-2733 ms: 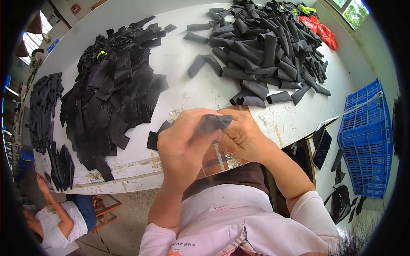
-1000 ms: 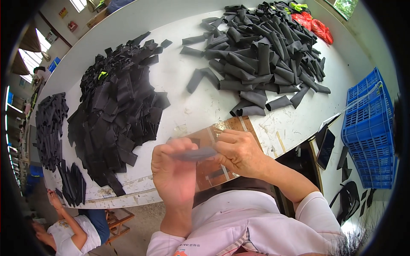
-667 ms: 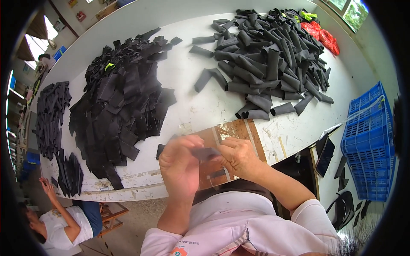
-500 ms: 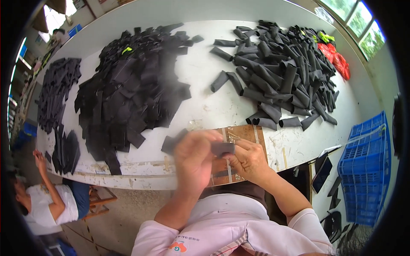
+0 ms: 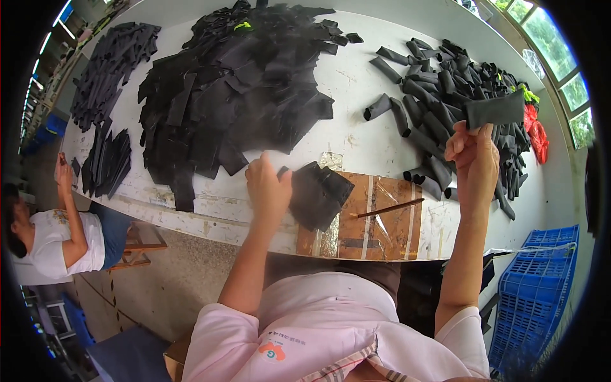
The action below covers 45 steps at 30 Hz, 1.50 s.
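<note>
My right hand (image 5: 477,149) is raised over the right-hand heap, pinching a black fabric tube (image 5: 495,109) by its lower edge. The tube lies sideways above the fingertips. My left hand (image 5: 268,190) is low over the table with its fingers curled. A corner of flat black fabric shows between its thumb and forefinger. Next to it, flat black fabric pieces (image 5: 320,196) overlap the left side of a brown board (image 5: 356,239). Across that board rests a slender brown stick (image 5: 389,208).
A large heap of flat black pieces (image 5: 216,108) covers the table's middle left. Black tubes (image 5: 439,127) pile up at right, near a red plastic bag (image 5: 538,137). Blue crates (image 5: 534,286) stand at lower right. Another person (image 5: 67,235) sits at far left.
My hands have parted: the right carried the tube up and right, the left went left to the flat pieces. The stick now shows on the board. The whole view has shifted.
</note>
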Tool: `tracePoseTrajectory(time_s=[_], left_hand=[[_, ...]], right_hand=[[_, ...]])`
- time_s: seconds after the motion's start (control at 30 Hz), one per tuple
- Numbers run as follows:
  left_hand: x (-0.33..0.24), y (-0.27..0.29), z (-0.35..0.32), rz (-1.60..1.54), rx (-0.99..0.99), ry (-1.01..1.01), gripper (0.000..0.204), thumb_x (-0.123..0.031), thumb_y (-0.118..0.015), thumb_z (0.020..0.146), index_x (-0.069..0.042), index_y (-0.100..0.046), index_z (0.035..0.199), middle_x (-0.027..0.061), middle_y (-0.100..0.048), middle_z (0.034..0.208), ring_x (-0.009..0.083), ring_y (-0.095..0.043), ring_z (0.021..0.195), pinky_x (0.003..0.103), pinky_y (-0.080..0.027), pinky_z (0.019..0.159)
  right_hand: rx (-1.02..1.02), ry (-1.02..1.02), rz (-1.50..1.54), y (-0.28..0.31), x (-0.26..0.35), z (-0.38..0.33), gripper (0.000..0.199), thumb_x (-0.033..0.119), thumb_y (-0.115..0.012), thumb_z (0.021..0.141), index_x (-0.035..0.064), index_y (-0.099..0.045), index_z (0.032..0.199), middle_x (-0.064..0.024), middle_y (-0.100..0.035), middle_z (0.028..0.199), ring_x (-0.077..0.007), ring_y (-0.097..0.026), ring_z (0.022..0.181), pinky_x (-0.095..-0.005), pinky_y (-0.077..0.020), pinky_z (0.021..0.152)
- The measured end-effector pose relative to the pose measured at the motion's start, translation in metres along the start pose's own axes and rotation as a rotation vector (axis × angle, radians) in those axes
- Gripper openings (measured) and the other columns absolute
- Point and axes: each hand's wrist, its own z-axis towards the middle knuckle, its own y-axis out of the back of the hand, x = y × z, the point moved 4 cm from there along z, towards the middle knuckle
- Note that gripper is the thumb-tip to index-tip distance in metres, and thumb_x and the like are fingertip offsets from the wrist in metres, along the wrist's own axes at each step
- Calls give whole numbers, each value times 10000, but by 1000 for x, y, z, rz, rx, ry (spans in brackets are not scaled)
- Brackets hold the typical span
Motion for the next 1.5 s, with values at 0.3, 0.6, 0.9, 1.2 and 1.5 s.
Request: tracePoseTrajectory(time_s=[0.3, 0.6, 0.9, 1.2, 1.5], left_hand=[[18, 20, 9, -228, 130, 9, 83, -26, -577, 740, 0, -498, 746, 111, -553, 663, 280, -546, 642, 357, -420, 602], [-83, 74, -48, -704, 475, -231, 120, 2, -635, 708, -11, -535, 773, 87, -600, 712, 169, -567, 614, 265, -446, 571], [-88, 51, -79, -1074, 737, 137, 127, -98, -558, 821, -11, -527, 909, 84, -599, 834, 126, -529, 679, 236, -426, 609], [-98, 43, -67, -951, 1236, 149, 198, -120, -540, 850, 26, -546, 983, 37, -591, 819, 59, -537, 681, 189, -442, 599], [-91, 38, -66, -850, 1226, 205, 68, -27, -571, 804, 28, -585, 843, 24, -576, 696, 50, -520, 592, 178, -441, 536]], right_hand=[[380, 243, -642, -43, -43, -134, 92, 68, -593, 772, 11, -532, 733, -81, -516, 615, -197, -486, 519, -276, -385, 466], [332, 354, -659, -75, -2, -122, 379, 282, -752, 614, 49, -577, 857, -71, -503, 753, -228, -459, 599, -291, -359, 510], [423, -421, -230, -39, -49, -138, 142, 117, -693, 701, 11, -617, 757, -40, -573, 657, -98, -523, 615, -242, -416, 572], [540, -562, -78, -29, -65, -145, 159, 149, -644, 760, -6, -616, 743, -25, -522, 619, -92, -476, 595, -250, -393, 563], [527, -636, -79, -33, -67, -144, 134, 127, -663, 740, 10, -607, 706, -11, -540, 619, -62, -471, 606, -231, -392, 564]])
